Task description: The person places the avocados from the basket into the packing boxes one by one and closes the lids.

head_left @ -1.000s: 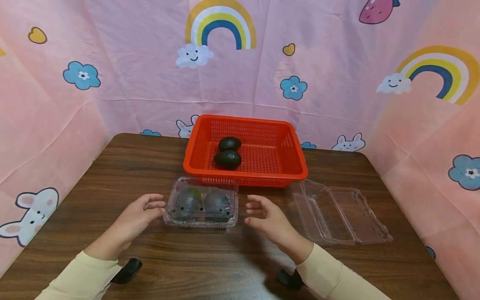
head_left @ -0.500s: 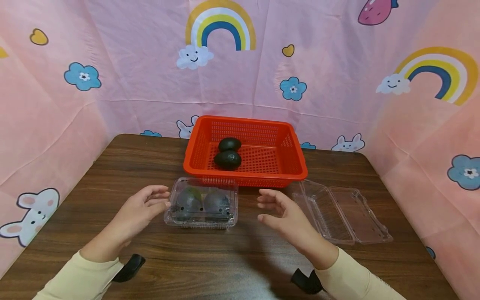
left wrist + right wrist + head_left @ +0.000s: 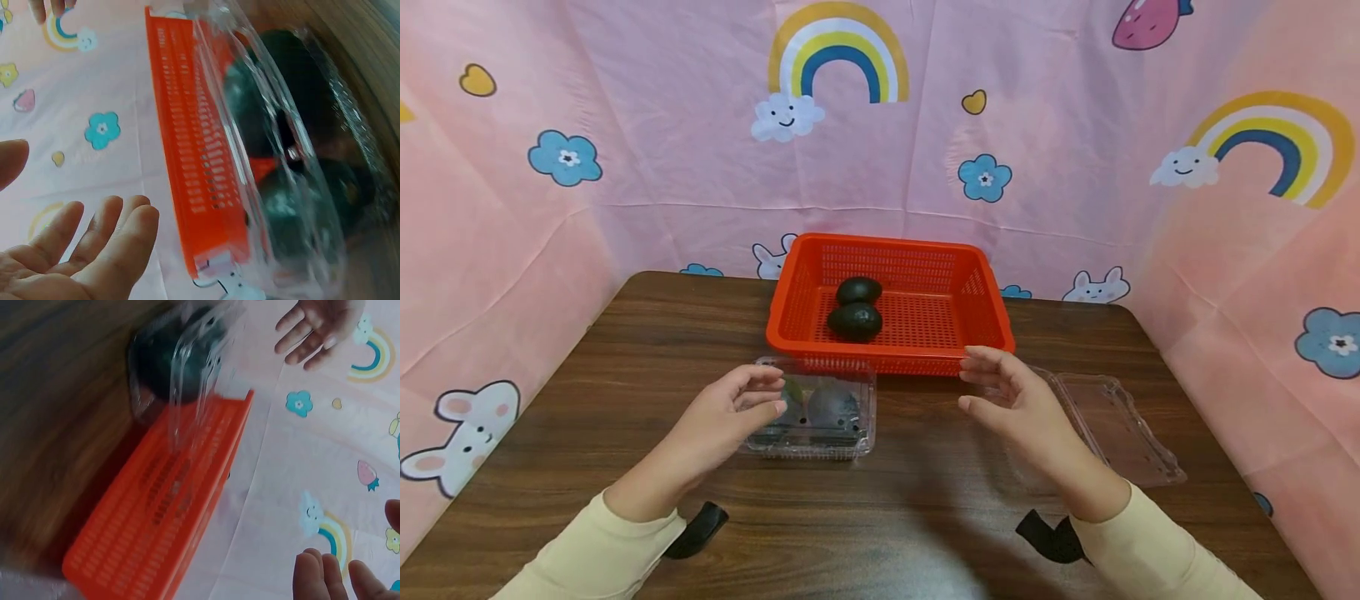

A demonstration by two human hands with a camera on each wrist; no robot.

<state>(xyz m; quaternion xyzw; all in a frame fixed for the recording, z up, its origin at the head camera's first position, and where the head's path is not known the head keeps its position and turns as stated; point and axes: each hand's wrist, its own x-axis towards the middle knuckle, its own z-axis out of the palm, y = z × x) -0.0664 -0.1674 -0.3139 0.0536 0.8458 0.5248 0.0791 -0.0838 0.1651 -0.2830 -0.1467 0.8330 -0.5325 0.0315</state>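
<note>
A closed clear plastic clamshell box point(image 3: 865, 417) with two avocados point(image 3: 833, 407) inside stands at the middle of the table. My left hand point(image 3: 718, 425) hovers over its left side with loosely bent fingers, hiding part of the box in the head view; the left wrist view shows the fingers point(image 3: 119, 250) apart from it and holding nothing. Farther right, my right hand point(image 3: 1030, 417) is raised with relaxed fingers and nothing in its grasp. It covers part of a second clear clamshell point(image 3: 1120, 429), which lies opened out on the table.
Behind the closed box sits a red slotted basket point(image 3: 925, 353), with two dark avocados point(image 3: 855, 321) in its left half. Patterned pink cloth point(image 3: 880, 167) walls the table point(image 3: 655, 333) at the back and sides.
Both hands have moved to the right. The left has come from beside the closed box to over its left side; the right has shifted away from it toward the opened clamshell. The box has not moved.
</note>
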